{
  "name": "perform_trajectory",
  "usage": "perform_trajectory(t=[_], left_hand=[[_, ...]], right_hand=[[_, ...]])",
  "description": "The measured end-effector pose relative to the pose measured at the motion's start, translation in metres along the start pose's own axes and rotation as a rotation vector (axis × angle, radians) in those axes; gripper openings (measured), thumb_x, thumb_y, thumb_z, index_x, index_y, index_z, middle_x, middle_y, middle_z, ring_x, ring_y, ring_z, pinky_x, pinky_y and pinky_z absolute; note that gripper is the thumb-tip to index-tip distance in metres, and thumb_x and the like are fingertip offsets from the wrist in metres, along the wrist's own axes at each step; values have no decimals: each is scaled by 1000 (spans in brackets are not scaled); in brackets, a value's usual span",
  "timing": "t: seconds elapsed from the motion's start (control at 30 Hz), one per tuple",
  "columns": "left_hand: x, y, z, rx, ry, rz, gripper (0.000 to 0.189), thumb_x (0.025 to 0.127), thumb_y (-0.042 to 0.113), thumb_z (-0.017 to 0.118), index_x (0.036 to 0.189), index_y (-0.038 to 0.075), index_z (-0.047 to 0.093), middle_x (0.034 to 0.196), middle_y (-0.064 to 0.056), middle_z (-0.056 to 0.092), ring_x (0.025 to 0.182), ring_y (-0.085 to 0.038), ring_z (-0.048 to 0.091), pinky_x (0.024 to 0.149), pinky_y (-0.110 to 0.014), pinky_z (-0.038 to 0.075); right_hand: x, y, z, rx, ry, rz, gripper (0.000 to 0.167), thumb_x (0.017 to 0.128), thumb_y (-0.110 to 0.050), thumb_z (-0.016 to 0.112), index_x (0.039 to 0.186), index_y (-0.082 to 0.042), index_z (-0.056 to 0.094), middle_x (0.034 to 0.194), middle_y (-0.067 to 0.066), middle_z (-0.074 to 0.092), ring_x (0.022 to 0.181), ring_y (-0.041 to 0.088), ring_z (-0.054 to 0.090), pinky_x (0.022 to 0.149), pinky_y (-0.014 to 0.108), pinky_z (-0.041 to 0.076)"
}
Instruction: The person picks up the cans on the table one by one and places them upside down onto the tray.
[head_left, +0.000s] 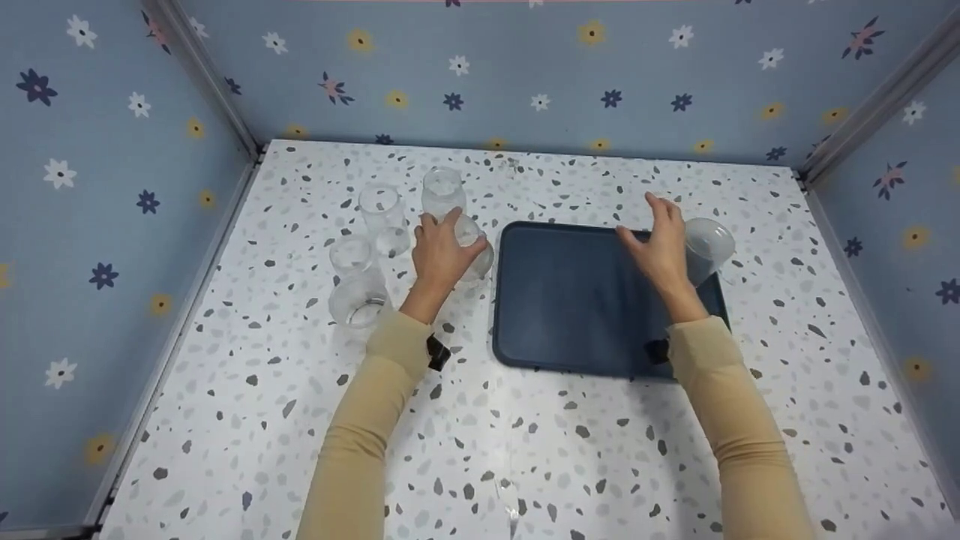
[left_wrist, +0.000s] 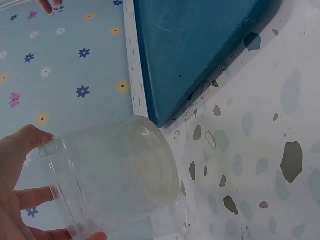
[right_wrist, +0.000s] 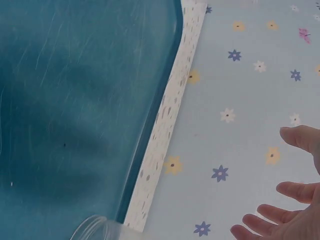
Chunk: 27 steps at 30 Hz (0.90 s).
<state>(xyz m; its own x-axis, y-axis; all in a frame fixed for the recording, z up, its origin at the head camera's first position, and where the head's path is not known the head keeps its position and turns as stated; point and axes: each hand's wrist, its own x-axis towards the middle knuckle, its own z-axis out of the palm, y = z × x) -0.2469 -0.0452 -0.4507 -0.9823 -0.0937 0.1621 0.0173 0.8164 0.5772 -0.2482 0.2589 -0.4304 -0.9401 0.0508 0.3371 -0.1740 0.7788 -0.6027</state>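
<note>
My left hand (head_left: 442, 251) holds a clear jar (left_wrist: 110, 175) by its rim, just left of the tray. In the left wrist view the thumb and fingers spread round the ridged neck. My right hand (head_left: 661, 247) hovers above the right part of a dark blue tray (head_left: 577, 300), fingers apart and holding nothing. Close beside it, a second clear jar (head_left: 710, 244) overlaps the tray's far right corner in the head view. Only a bit of that jar's rim (right_wrist: 95, 227) shows at the bottom of the right wrist view.
Several more clear jars stand left of the left hand, among them a back one (head_left: 442, 187), a middle one (head_left: 380, 210) and a front one (head_left: 358, 300). The speckled white table (head_left: 480, 450) is walled by flowered blue panels (head_left: 495, 75).
</note>
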Motion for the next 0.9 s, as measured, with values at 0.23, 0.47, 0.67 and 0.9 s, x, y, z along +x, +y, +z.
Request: perform_trajectory(t=[0.23, 0.47, 0.67, 0.9], left_hand=[[-10, 0, 2, -99, 117, 90, 58, 79, 44, 60, 127, 13, 50, 107, -19, 44, 87, -27, 47, 61, -38, 46], [-18, -1, 8, -223, 201, 186, 57, 80, 42, 59, 126, 10, 50, 106, -18, 46, 86, -26, 48, 68, -37, 45], [-22, -2, 13, -381, 232, 244, 55, 82, 40, 59, 128, 10, 49, 109, -16, 46, 90, -24, 49, 74, -35, 44], [-27, -1, 17, -566, 223, 287, 55, 82, 38, 59, 129, 12, 48, 111, -13, 48, 96, -25, 49, 68, -31, 47]], right_hand=[[-6, -9, 9, 110, 31, -87, 60, 80, -22, 66, 128, 4, 41, 125, 23, 40, 118, 33, 36, 99, 41, 26], [-14, -15, 22, 207, 30, -152, 57, 80, -19, 66, 127, 3, 43, 123, 21, 44, 111, 31, 42, 93, 40, 33], [-21, -24, 30, 310, -28, -125, 54, 81, -17, 65, 128, 1, 44, 126, 19, 44, 109, 30, 45, 84, 42, 40], [-28, -37, 33, 436, -144, -46, 54, 84, -16, 62, 131, 1, 40, 133, 16, 39, 114, 29, 42, 86, 42, 42]])
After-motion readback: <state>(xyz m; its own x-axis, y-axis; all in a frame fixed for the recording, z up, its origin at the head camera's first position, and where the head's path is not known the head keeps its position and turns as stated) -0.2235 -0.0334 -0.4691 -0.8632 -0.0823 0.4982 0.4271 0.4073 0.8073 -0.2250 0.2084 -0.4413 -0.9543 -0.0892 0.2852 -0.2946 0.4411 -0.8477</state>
